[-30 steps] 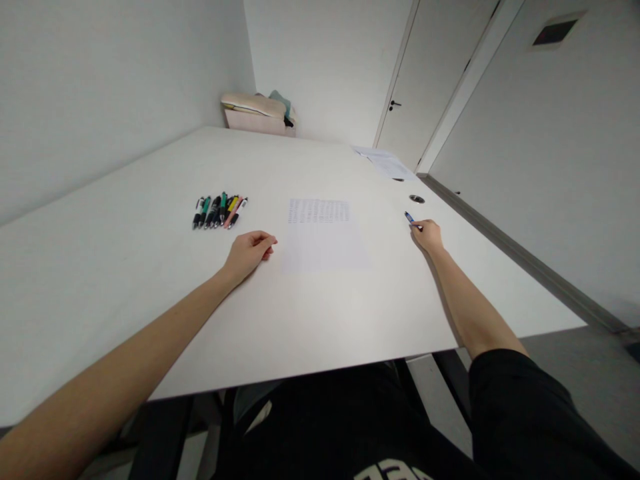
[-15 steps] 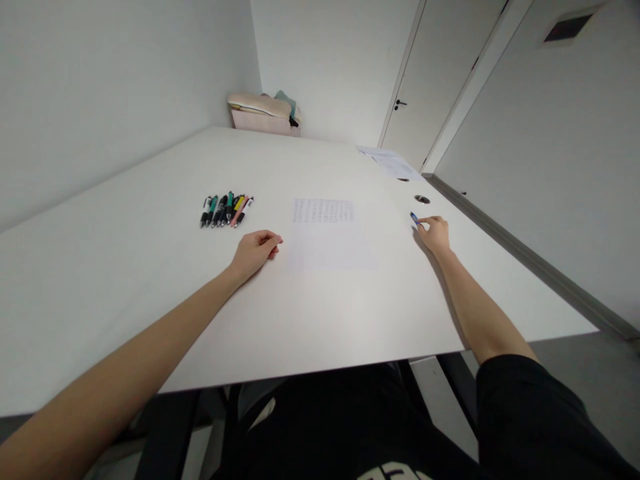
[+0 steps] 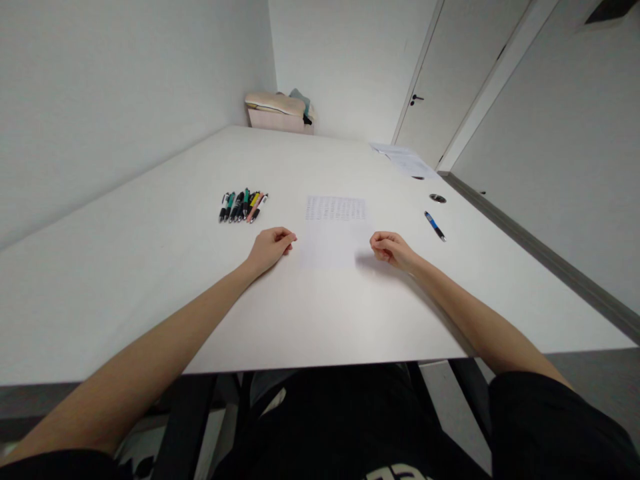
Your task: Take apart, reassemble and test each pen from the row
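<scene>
A sheet of paper (image 3: 333, 233) with rows of handwriting on its upper part lies flat in front of me. My left hand (image 3: 273, 248) rests on the table by the sheet's left edge, its fingers curled closed with nothing visible in them. Over the sheet's right edge, my right hand (image 3: 393, 249) is curled into a loose fist, and no object shows in it. Right of that hand, a blue and black pen (image 3: 435, 226) lies apart on the table. Several pens (image 3: 243, 207) in black, green, yellow and pink lie side by side beyond my left hand.
The white table (image 3: 320, 320) runs back to a pale box (image 3: 275, 120) with folded cloth on top. More papers (image 3: 405, 159) lie at the far right edge, near a round cable hole (image 3: 438, 199). A wall borders the left side, and a door (image 3: 450, 73) stands at the back.
My right hand has let go of the blue pen, which now lies on the table, and has moved left to the sheet's edge. My left hand stays by the paper; the view has shifted slightly.
</scene>
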Action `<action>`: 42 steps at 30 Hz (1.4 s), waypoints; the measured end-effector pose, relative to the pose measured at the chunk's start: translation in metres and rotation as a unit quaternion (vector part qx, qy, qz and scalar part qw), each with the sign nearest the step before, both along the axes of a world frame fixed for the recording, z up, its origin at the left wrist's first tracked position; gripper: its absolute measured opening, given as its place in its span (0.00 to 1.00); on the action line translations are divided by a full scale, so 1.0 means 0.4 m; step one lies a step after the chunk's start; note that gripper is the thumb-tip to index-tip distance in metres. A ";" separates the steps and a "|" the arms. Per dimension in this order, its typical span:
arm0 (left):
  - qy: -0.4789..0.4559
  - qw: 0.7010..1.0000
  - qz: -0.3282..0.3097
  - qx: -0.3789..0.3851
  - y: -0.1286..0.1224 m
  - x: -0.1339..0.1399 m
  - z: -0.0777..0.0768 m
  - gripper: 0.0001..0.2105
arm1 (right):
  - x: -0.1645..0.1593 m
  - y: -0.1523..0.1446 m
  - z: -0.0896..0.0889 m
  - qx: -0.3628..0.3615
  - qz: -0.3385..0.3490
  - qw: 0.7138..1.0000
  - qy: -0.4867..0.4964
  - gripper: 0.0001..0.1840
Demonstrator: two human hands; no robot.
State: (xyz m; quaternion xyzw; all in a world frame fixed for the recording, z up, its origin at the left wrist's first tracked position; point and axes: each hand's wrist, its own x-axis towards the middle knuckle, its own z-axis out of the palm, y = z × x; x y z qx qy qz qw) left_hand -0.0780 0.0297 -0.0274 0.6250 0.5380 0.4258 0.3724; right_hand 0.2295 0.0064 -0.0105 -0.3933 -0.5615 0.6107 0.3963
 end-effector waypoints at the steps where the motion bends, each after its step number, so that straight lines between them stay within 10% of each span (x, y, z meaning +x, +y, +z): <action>1: 0.007 1.000 -0.003 0.002 -0.003 0.001 -0.001 0.10 | -0.001 -0.001 -0.006 -0.009 0.004 1.000 -0.002 0.04; 7: 0.078 0.996 0.000 0.030 0.001 -0.004 0.021 0.08 | 0.001 0.006 -0.015 -0.035 -0.006 0.999 -0.002 0.04; 15: 0.362 0.902 0.226 0.062 0.172 -0.170 0.141 0.11 | -0.009 0.006 -0.007 -0.043 -0.013 0.999 0.001 0.05; 28: 0.494 0.826 0.250 -0.106 0.259 -0.202 0.105 0.24 | -0.010 0.008 -0.006 -0.054 -0.014 0.998 -0.005 0.04; 42: 0.476 0.840 0.252 -0.070 0.228 -0.178 0.127 0.15 | -0.009 0.009 -0.008 -0.051 -0.011 0.999 -0.005 0.04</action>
